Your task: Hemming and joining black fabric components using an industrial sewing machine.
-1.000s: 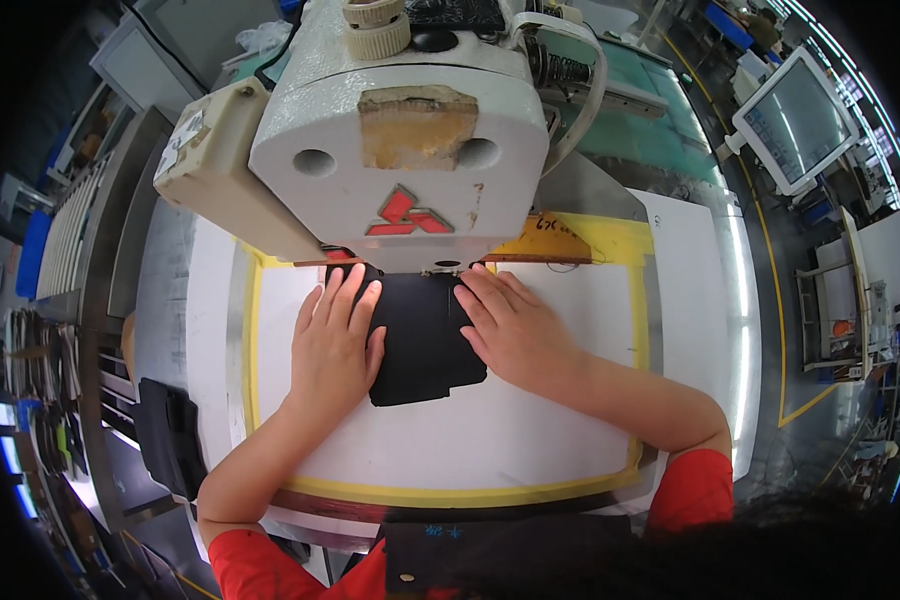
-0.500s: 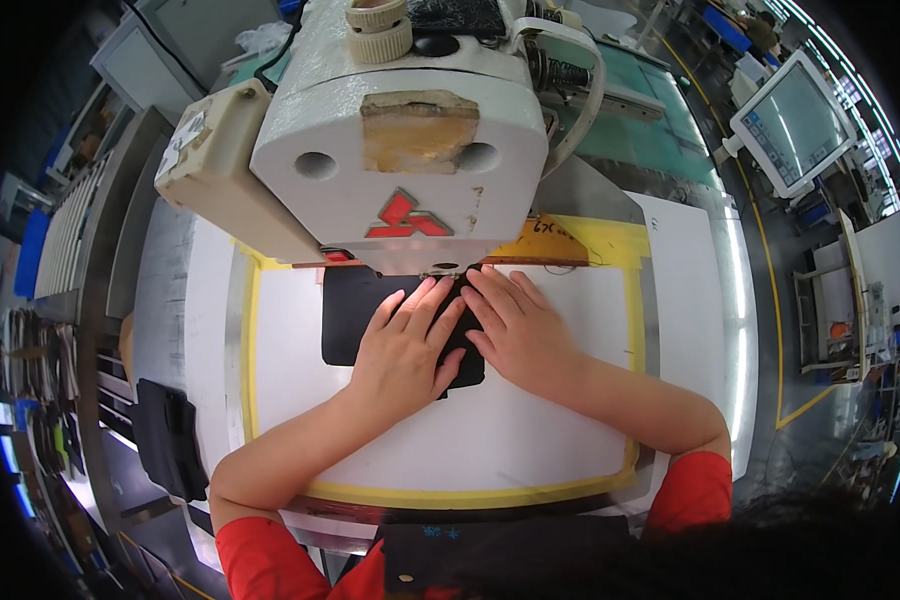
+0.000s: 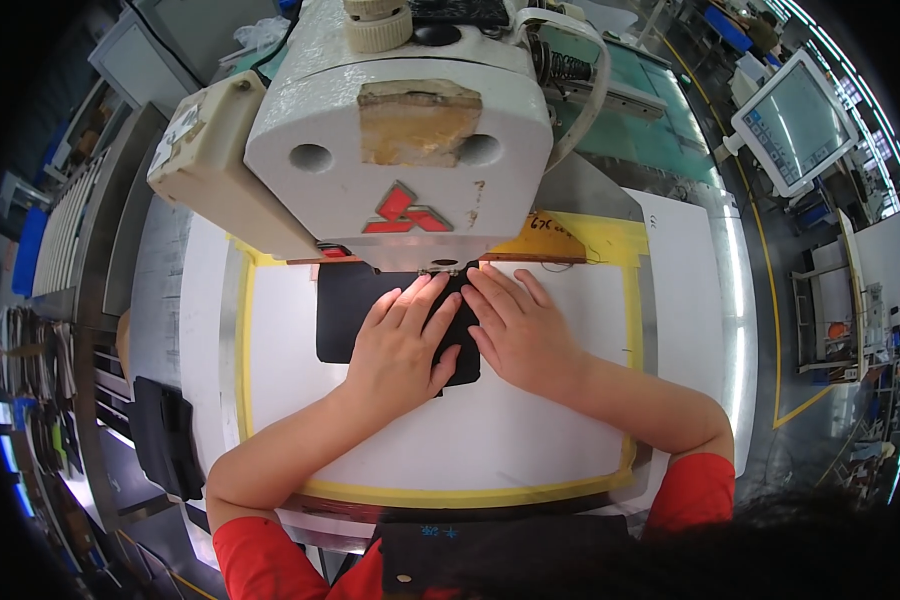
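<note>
Currently both your hands lie flat on the black fabric piece (image 3: 355,315), which sits on the white template board (image 3: 530,440) with yellow edging, directly under the head of the industrial sewing machine (image 3: 400,150). Your left hand (image 3: 400,345) is spread open, palm down, fingers extended toward the needle area; it grips nothing, only presses the fabric. Your right hand (image 3: 520,335) is likewise open and flat, touching the fabric's right edge, fingertips just beside the presser zone. Judgement: placement appears nearly done, the piece aligned at the needle. No stitching is visible on it from this view; sewing seems left to do. A touchscreen panel (image 3: 795,120) stands well apart at right.
</note>
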`<move>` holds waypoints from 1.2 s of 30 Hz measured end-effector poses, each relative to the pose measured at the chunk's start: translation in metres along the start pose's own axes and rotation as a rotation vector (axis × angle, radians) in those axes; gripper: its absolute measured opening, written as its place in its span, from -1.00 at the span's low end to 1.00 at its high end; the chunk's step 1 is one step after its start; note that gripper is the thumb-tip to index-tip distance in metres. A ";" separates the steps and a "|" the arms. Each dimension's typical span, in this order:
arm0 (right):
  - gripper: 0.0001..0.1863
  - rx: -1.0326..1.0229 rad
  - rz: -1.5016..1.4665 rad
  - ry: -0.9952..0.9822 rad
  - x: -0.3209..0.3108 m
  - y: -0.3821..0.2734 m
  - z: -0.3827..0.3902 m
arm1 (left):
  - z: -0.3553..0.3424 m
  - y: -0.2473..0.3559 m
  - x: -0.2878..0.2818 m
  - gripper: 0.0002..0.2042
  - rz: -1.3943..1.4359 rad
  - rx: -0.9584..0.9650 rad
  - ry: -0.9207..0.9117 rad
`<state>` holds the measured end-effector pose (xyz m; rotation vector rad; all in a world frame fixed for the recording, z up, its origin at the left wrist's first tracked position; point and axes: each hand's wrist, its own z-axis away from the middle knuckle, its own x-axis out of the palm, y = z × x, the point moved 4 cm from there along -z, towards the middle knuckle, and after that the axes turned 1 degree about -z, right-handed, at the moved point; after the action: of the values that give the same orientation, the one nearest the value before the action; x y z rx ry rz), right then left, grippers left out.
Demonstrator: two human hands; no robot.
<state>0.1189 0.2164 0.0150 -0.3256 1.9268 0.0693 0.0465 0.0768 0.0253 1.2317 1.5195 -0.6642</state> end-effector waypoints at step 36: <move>-0.62 -0.285 -0.249 0.086 -0.021 -0.046 0.000 | 0.005 -0.012 -0.013 -0.68 0.151 -0.045 0.180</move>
<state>0.1377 0.1760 0.0394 -0.7673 1.9473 0.1677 0.0367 0.0638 0.0333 1.3862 1.5598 -0.4270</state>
